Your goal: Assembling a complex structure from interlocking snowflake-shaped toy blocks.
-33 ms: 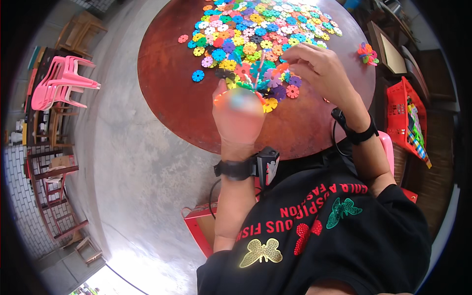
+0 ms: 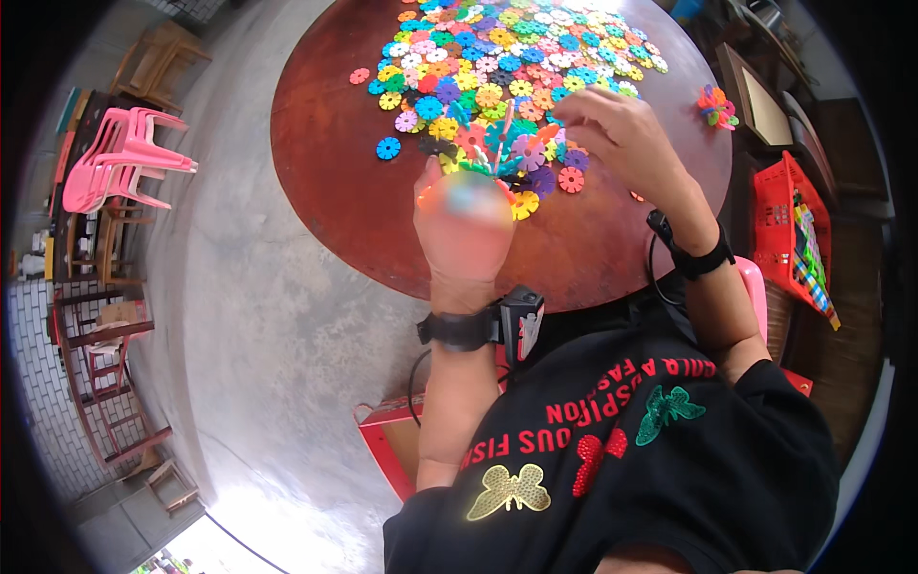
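My left hand [image 2: 461, 244] is closed round the lower part of a built-up cluster of interlocking flower-shaped discs [image 2: 528, 153]. Pink, lilac, green, purple and yellow discs stick out at different angles above and beside the fingers. A smeared patch covers the back of this hand, so most of its grip is hidden. To the right of the cluster, my right hand [image 2: 617, 129] hovers with its fingers bent and drawn together. An orange disc [image 2: 548, 133] shows beside its fingertips; whether they pinch it, I cannot make out.
Many loose flower discs [image 2: 512, 65] spread over the far part of the round brown table [image 2: 330, 143]. A finished-looking disc ball [image 2: 715, 107] sits near the right edge. Beyond it stands a red basket [image 2: 776, 225] with colourful pieces. Pink plastic chairs [image 2: 124, 153] are at the left.
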`<state>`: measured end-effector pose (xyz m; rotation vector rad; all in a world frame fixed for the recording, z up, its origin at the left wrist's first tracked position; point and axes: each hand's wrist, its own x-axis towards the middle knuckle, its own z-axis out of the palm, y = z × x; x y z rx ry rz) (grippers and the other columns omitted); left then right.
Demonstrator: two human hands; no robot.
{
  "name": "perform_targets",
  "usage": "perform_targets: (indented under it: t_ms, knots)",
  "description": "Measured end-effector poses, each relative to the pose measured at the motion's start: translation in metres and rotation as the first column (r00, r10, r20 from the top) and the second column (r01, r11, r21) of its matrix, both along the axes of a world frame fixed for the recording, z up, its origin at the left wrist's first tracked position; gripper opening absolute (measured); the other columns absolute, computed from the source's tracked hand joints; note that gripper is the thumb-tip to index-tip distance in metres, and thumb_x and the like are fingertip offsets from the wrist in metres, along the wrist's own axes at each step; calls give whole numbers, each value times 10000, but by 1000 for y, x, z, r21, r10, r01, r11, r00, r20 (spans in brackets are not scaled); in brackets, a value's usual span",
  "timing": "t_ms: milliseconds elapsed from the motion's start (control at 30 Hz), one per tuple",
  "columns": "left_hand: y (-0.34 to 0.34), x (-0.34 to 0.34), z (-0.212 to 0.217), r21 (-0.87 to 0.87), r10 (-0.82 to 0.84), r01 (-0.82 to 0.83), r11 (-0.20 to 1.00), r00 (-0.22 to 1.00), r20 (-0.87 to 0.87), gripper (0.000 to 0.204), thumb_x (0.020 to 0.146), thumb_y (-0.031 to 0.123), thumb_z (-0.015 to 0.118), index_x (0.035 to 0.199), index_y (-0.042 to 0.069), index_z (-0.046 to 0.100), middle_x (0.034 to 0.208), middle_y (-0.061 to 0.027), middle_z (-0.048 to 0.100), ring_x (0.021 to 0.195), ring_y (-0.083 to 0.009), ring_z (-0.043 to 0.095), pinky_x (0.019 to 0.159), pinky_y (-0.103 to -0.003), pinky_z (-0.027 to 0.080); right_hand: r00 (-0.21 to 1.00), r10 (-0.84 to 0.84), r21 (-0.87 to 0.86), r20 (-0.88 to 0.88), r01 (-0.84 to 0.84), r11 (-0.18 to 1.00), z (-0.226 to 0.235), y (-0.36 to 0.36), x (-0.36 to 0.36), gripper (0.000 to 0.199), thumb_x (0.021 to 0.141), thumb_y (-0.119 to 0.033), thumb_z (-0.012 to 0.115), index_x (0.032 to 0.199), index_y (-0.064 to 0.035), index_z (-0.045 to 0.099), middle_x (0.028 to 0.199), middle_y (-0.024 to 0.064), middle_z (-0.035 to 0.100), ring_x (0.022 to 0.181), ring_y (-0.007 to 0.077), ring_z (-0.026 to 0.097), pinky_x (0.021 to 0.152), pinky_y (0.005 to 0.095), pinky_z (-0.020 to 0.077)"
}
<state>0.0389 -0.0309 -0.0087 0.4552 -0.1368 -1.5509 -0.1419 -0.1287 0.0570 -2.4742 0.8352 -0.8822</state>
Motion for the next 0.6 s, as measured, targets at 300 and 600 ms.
perform_targets:
  t_ms: [300, 600]
  knots:
    - [3, -2, 24, 20, 158, -158, 987, 964, -212, 317, 870, 328, 560, 1078, 90, 589, 1031, -11, 641, 870, -173, 609, 703, -353, 518, 864, -95, 15, -494, 118, 993, -64, -10, -21, 332, 721, -8, 619, 1034, -96, 550, 1032, 126, 529, 915, 351, 576, 773, 428, 475]
    - [3, 8, 16, -2, 135, -138, 990, 969, -209, 347, 856, 316, 594, 1100, 70, 571, 1040, -49, 630, 880, -194, 612, 712, -364, 522, 857, -133, 22, -498, 166, 986, -63, -7, -22, 319, 706, -15, 620, 1001, -81, 518, 1024, 148, 516, 905, 362, 571, 757, 443, 468]
